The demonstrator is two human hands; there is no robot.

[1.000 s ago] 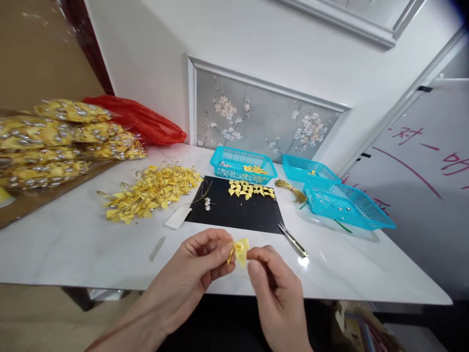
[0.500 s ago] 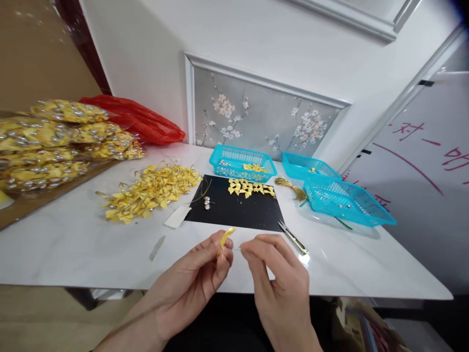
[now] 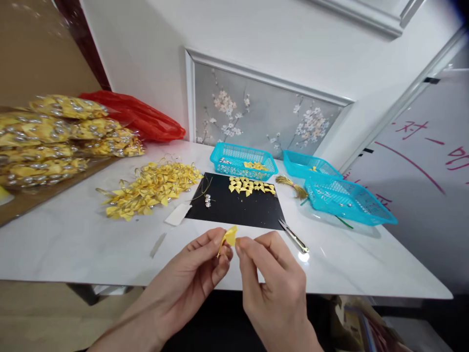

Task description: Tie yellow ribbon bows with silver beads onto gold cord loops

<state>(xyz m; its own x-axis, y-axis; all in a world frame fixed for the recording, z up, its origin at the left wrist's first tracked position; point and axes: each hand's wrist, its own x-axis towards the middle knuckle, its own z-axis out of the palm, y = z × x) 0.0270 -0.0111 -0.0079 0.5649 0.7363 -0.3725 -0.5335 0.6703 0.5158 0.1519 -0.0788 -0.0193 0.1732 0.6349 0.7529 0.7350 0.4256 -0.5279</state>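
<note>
Between the thumb and fingers of my left hand (image 3: pixel 205 264) is a small yellow ribbon bow (image 3: pixel 230 236), its folded wing facing up and right. My right hand (image 3: pixel 273 274) is closed in a pinch, its fingertips at the bow's right edge; whatever lies inside the pinch is hidden. Both hands are above the table's front part. Beyond them, a black mat (image 3: pixel 234 210) carries rows of yellow ribbon bows (image 3: pixel 249 186) and a few silver beads (image 3: pixel 207 200) by a thin wire. Thread snips (image 3: pixel 294 236) lie right of the mat.
A heap of yellow ribbon pieces (image 3: pixel 150 190) covers the left, near bagged bundles (image 3: pixel 40 142) and a red bag (image 3: pixel 135 115). Blue baskets (image 3: pixel 238 152) stand at the back and right, beside a bunch of gold wires (image 3: pixel 292 185). A white card (image 3: pixel 178 214) touches the mat.
My right fingertips have come left to the bow, closing the gap where a thin pale strand showed. The bow has turned, so more of its flat wing is visible.
</note>
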